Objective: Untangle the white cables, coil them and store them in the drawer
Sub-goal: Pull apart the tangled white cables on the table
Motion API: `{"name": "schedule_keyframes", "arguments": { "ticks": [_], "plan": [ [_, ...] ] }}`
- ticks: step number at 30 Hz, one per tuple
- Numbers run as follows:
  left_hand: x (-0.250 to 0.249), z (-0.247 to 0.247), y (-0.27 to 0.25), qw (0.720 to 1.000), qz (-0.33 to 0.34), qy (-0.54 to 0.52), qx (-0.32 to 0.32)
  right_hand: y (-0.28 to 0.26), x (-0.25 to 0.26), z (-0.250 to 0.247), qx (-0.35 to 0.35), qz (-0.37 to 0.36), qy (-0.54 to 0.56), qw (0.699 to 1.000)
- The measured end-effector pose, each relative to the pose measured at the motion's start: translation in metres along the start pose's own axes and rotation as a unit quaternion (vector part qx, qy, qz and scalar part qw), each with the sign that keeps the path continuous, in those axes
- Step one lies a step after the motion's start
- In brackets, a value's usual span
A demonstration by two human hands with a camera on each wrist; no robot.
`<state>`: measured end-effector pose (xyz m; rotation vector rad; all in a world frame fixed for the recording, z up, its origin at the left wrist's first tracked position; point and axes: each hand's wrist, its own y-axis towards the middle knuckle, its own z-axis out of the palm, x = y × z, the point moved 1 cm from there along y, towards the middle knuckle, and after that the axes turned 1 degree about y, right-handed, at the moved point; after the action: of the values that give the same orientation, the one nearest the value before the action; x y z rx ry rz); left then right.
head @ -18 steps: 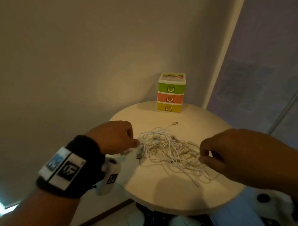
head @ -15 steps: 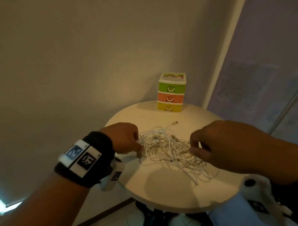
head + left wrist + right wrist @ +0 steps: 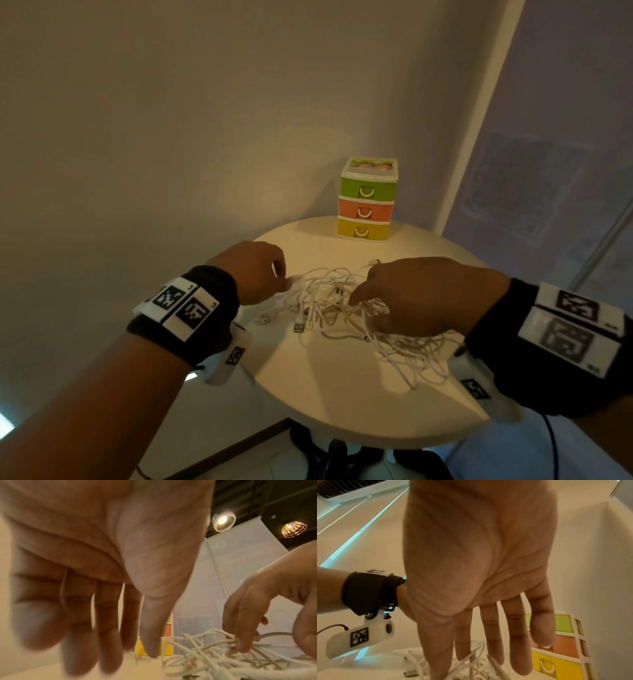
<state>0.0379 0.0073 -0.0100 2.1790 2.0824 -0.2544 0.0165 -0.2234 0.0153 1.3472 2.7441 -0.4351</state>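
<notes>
R hand point(image 3: 421, 294) is spread over the white cables point(image 3: 346, 305), fingers straight-ish and dipping into the strands. From the L wrist cam a couple of fingertips look hooked round a strand, but I can't tell if it's a real grip. L hand point(image 3: 255, 270) sits at the pile's left edge, fingers point(image 3: 109, 635) hanging loose. Touching strands maybe, holding nothing afaict.

The cables are one messy heap mid round table point(image 3: 342, 394), w/ a USB plug point(image 3: 299, 327) poking out on the near-left side. The mini drawer unit point(image 3: 367, 198) is behind the pile, all 3 drawers shut.

Risk imo: yank one strand w/o pinning the rest and the knots tighten, or the whole heap slides off the near edge.

Vs half a sec ago, R hand has moved in from the pile's right side to right on top, and both hands are closer together.
</notes>
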Motion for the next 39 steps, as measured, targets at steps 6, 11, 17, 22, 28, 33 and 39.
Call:
{"name": "schedule_keyframes", "arguments": {
  "ticks": [6, 11, 17, 22, 28, 33, 39],
  "plan": [
    [0.002, 0.009, -0.007, 0.991, -0.004, 0.047, 0.122, 0.006, -0.008, 0.005, 0.016, 0.015, 0.019, 1.000],
    [-0.002, -0.002, -0.014, 0.993, 0.062, 0.046, 0.085, 0.006, -0.007, 0.001, -0.038, 0.010, 0.027, 0.999],
    [-0.035, -0.030, -0.026, 0.973, 0.195, -0.097, -0.079, 0.016, 0.004, -0.024, -0.162, -0.017, 0.135, 0.977],
    [-0.050, -0.024, -0.024, 0.948, 0.218, -0.193, -0.128, 0.023, 0.004, -0.023, -0.223, -0.026, 0.245, 0.943],
    [-0.058, -0.004, -0.016, 0.888, 0.144, -0.423, -0.113, 0.021, -0.007, -0.019, -0.300, 0.016, 0.363, 0.882],
    [-0.064, 0.005, -0.004, 0.896, 0.180, -0.404, -0.039, 0.022, -0.008, -0.022, -0.358, 0.025, 0.409, 0.839],
    [-0.066, 0.006, 0.002, 0.931, 0.225, -0.286, -0.008, 0.011, -0.004, -0.042, -0.409, 0.014, 0.638, 0.653]
  ]
}}
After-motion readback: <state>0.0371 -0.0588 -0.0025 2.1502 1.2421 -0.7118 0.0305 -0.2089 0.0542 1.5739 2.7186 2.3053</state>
